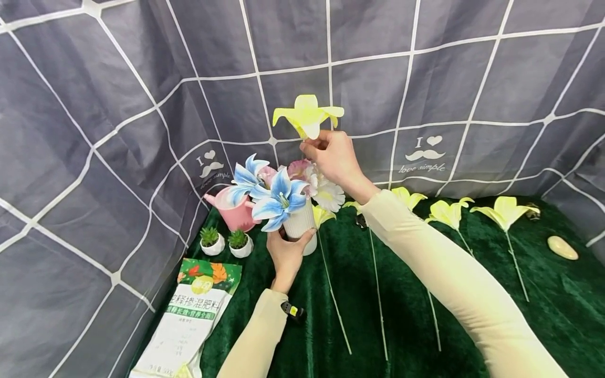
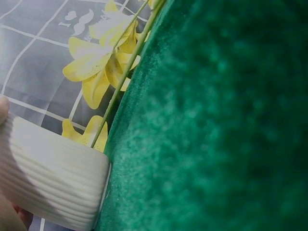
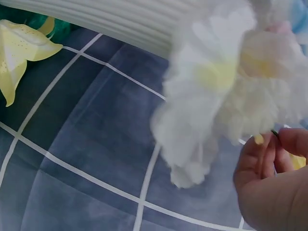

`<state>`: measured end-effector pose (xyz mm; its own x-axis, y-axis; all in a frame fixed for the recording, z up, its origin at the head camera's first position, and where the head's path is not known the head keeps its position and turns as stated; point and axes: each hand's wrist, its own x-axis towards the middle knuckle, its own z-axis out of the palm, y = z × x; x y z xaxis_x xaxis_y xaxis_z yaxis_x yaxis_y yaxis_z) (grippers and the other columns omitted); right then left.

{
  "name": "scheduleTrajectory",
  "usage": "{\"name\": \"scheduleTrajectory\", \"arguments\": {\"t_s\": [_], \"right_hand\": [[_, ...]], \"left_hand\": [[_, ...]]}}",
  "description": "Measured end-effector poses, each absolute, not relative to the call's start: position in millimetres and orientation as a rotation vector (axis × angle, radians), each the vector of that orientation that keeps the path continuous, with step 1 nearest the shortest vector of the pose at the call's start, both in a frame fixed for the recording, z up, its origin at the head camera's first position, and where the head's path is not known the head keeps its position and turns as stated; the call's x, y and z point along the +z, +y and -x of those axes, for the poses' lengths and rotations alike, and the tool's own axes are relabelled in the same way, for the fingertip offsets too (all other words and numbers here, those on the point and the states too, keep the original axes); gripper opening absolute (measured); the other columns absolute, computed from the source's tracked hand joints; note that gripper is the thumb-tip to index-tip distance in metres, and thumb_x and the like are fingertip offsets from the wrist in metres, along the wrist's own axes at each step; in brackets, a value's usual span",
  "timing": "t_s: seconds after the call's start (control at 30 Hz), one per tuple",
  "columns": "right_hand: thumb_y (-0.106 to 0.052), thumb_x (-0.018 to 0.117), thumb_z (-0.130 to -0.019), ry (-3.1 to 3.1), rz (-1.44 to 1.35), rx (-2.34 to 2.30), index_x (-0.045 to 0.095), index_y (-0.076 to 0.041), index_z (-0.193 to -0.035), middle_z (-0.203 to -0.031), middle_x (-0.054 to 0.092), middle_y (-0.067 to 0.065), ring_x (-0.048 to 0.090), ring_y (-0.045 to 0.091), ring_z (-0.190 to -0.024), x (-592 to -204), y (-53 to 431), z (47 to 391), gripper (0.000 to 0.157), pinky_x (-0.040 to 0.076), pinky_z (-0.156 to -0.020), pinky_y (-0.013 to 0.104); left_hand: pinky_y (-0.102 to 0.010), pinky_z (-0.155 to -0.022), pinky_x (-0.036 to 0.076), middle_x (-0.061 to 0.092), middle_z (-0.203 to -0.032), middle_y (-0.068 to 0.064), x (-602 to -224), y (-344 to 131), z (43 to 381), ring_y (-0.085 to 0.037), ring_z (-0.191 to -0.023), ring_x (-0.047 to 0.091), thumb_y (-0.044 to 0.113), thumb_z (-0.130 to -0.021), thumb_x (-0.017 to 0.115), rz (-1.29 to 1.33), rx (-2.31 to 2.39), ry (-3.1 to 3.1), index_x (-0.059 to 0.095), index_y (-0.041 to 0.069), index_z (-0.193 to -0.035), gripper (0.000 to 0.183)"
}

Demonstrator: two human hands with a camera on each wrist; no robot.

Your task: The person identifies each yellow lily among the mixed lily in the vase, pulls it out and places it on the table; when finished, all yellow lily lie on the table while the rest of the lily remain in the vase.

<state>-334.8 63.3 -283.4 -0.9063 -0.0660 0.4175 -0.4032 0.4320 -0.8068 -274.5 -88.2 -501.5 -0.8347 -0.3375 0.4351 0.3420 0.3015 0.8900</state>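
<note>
My left hand (image 1: 285,254) grips the lower part of a white ribbed vase (image 1: 299,226), thumb on one side; the vase's base (image 2: 57,168) fills the lower left of the left wrist view. Blue lilies (image 1: 280,199) and white and pink flowers (image 1: 326,194) fill the vase. Above them, my right hand (image 1: 336,160) pinches the stem of a yellow lily (image 1: 307,116) just under its bloom. The lily stands upright; its lower stem is hidden behind the hand and flowers. In the right wrist view, the fingers (image 3: 252,163) are beside a blurred white flower (image 3: 207,72).
Several yellow lilies (image 1: 506,212) lie on the green velvet cloth (image 1: 350,315) to the right, near a pale smooth stone (image 1: 562,248). To the left are a pink watering can (image 1: 232,210), two small potted succulents (image 1: 241,245) and a fertilizer bag (image 1: 184,320). A grey checked curtain (image 1: 368,94) hangs behind.
</note>
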Motion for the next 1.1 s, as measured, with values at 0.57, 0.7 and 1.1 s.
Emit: {"name": "scheduleTrajectory", "arguments": {"t_s": [0.57, 0.7, 1.1], "right_hand": [[-0.010, 0.067, -0.095, -1.917, -0.490, 1.791, 0.071, 0.001, -0.094, -0.096, 0.075, 0.009, 0.069, 0.010, -0.073, -267.2, 90.2, 312.7, 0.012, 0.058, -0.077, 0.023], [-0.011, 0.065, -0.096, -1.929, -0.452, 1.801, 0.070, 0.001, -0.095, -0.098, 0.074, 0.010, 0.070, 0.016, -0.075, -267.8, 94.3, 310.8, 0.013, 0.058, -0.078, 0.024], [-0.003, 0.066, -0.094, -1.706, -0.424, 1.916, 0.068, -0.009, -0.087, -0.089, 0.073, -0.004, 0.068, 0.010, -0.069, -251.6, 118.7, 295.3, 0.009, 0.057, -0.073, 0.022]], "left_hand": [[-0.049, -0.093, 0.056, 0.061, -0.123, -0.010, -507.0, -89.4, 272.4, -0.027, -0.109, 0.064, 0.039, -0.070, 0.093, -0.005, -1.488, -2.032, 0.055, 0.019, -0.136, 0.079], [-0.045, -0.091, 0.056, 0.063, -0.118, -0.008, -512.2, -90.0, 268.6, -0.025, -0.105, 0.065, 0.036, -0.069, 0.093, -0.066, -1.518, -2.062, 0.057, 0.015, -0.133, 0.076], [-0.042, -0.092, 0.055, 0.064, -0.117, -0.006, -513.8, -90.8, 269.4, -0.021, -0.105, 0.064, 0.037, -0.069, 0.094, -0.090, -1.539, -2.077, 0.058, 0.018, -0.134, 0.077]]}}
